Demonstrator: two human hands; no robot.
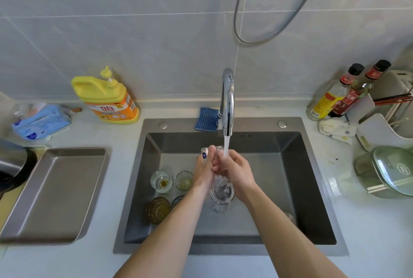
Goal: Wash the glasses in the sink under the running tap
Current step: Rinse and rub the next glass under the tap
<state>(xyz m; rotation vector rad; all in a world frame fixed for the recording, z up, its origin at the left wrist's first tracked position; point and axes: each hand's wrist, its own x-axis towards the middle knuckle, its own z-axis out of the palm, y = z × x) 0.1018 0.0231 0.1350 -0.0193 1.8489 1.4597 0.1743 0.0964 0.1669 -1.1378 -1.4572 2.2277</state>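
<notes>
**A:** Quick one; where do we see the glass right now, and what are the hands doing?

**B:** We make it dead centre over the sink [309, 185]; a clear glass [204, 154] with a little blue sticker sits just left of the stream [226, 147] from the chrome tap [228, 99]; the left hand [204, 171] is wrapped round it from the left; the right hand [235, 169] has its fingers curled against the glass from the right, and the water lands on those fingers; the two hands touch each other.

**A:** And the other glasses?

**B:** We count four on the sink floor, left of the hands; a ribbed clear glass [161, 181] with a bit of yellow liquid and a plain clear glass [183, 180] on the far row; an amber glass [158, 209] and a bluish glass [177, 200], half hidden by the left forearm, on the near row; the drain [222, 194] lies under the hands. On the bench [116, 134] we see a metal tray [53, 195] on the left, a yellow detergent bottle [107, 99] far left of the tap, a blue sponge [206, 119] just left of the tap's base, and sauce bottles [337, 96] far right.
</notes>
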